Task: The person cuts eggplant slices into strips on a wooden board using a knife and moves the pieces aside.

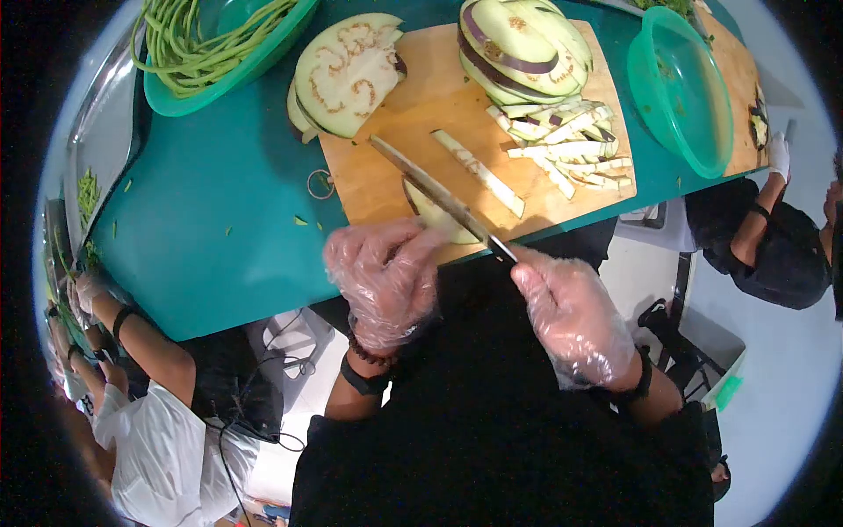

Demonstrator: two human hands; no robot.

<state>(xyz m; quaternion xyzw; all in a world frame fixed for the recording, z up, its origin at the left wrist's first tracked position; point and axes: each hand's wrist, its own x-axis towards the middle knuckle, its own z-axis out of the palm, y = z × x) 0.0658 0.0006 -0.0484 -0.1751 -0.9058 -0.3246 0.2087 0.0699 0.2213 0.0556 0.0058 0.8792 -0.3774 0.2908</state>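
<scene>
My right hand [575, 316], in a clear plastic glove, grips a kitchen knife [428, 184] by its handle. The blade points to the upper left and crosses an eggplant slice [428, 208] at the near edge of the wooden cutting board [395, 167]. My left hand [382, 277], gloved too, has its fingers curled at the near side of this slice and seems to hold it; the fingertips are partly blurred. A cut eggplant strip [481, 174] lies just beyond the blade. Eggplant strips [571, 145] are heaped at the board's right, below stacked round slices [527, 53].
More eggplant slices [347, 75] overlap the board's far left corner. A green basin [233, 83] of long beans [189, 53] stands at the far left. Another green basin [680, 92] is at the right. Co-workers stand on both sides; one gloved hand [779, 156] shows at the right.
</scene>
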